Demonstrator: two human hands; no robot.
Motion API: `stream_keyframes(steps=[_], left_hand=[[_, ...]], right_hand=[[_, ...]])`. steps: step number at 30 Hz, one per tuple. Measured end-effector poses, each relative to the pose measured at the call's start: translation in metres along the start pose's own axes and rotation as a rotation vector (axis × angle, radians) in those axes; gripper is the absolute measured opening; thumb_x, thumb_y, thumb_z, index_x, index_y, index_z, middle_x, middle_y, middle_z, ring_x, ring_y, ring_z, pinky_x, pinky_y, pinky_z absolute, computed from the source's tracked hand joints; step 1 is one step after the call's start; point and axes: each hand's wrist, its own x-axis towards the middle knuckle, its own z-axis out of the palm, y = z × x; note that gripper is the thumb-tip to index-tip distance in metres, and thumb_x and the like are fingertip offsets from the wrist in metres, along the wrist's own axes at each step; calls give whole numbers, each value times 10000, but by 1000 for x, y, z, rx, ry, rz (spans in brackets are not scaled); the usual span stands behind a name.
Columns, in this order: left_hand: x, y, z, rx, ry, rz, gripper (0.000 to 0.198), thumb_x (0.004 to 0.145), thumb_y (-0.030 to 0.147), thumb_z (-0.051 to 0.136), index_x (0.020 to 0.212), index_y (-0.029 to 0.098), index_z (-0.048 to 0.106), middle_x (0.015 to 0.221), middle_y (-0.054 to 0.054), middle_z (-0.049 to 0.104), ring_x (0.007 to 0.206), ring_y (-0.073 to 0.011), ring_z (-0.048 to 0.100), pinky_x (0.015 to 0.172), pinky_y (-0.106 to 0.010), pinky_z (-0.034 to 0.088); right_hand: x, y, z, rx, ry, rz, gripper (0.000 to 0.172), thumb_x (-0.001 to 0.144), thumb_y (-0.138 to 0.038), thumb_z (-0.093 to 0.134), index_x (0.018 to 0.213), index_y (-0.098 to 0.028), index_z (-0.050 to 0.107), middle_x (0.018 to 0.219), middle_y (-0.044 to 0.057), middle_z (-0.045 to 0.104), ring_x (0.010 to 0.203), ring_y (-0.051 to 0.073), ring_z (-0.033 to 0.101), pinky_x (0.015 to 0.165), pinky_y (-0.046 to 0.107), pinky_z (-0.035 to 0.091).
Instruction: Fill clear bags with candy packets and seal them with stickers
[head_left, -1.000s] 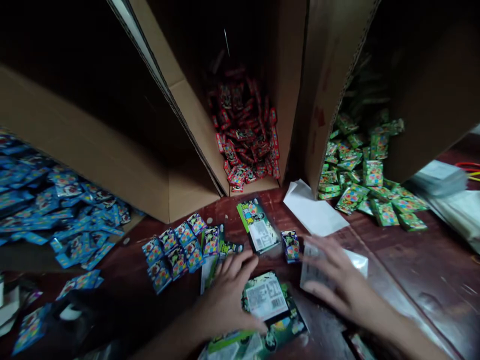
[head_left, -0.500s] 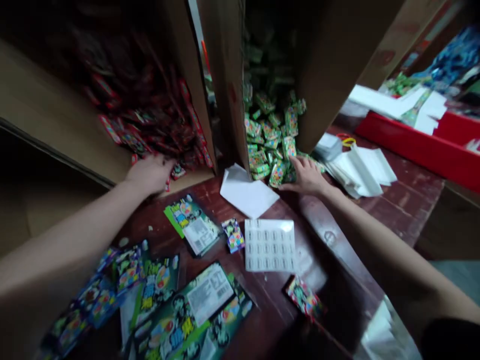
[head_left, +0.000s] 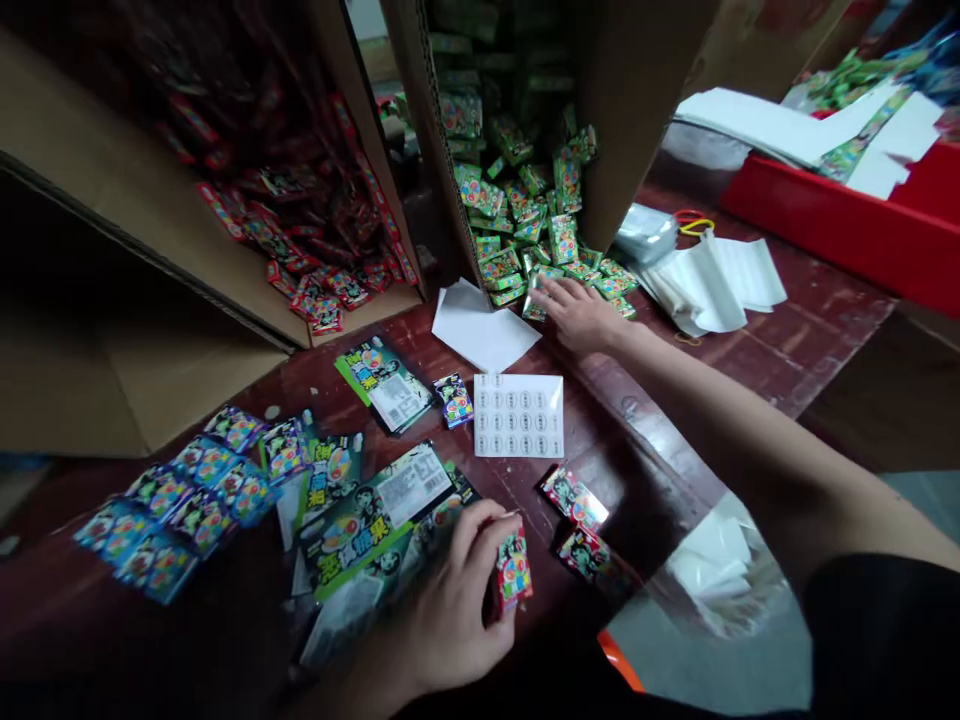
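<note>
Red foil sweet packet (head_left: pixel 513 575) sat pinched upright between thumb and fingertips of left hand (head_left: pixel 450 615), low over dark wooden table (head_left: pixel 660 440). Two more red packets (head_left: pixel 576 500) lay just right of that pinch, with white sticker sheet (head_left: pixel 519 415) beyond it. Right hand (head_left: pixel 579 316) reached well past, fingers spread, palm down. It touched loose green foil packets (head_left: pixel 559 240) spilling from tipped brown cardboard box (head_left: pixel 630 120) and clasped nothing.
</note>
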Motion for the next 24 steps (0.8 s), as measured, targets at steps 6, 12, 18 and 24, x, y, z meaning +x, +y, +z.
stream_keyframes(steps=[6,12,18,24], left_hand=[[-20,3,11,197,51,-46,592,767,145,612,1334,289,525,1440,-77,446,1338,-310,431,1130,-538,400],[-42,-4,19,301,25,-80,669,724,223,705,1362,306,520,1475,-68,453,1316,-324,442,1086,-531,416],[-48,0,21,304,44,-80,639,750,247,703,1361,302,525,1437,-65,498,1293,-313,468,1077,-512,407],[-51,4,18,252,75,-115,632,743,271,713,1348,271,530,1388,-84,537,1237,-319,510,1055,-516,424]], right_hand=[[31,11,-10,-39,31,-21,395,898,-358,576,1272,-239,619,1486,119,439,1307,368,379,1061,511,317],[48,2,-7,16,73,157,757,710,-519,776,1326,-156,528,1361,192,504,1256,394,419,1021,499,371],[62,-4,-5,186,84,363,1000,611,-637,790,1379,-88,459,1302,246,521,1219,411,466,1008,501,390],[16,-5,-21,496,188,384,553,733,-634,682,972,-137,648,928,129,654,900,276,596,863,396,471]])
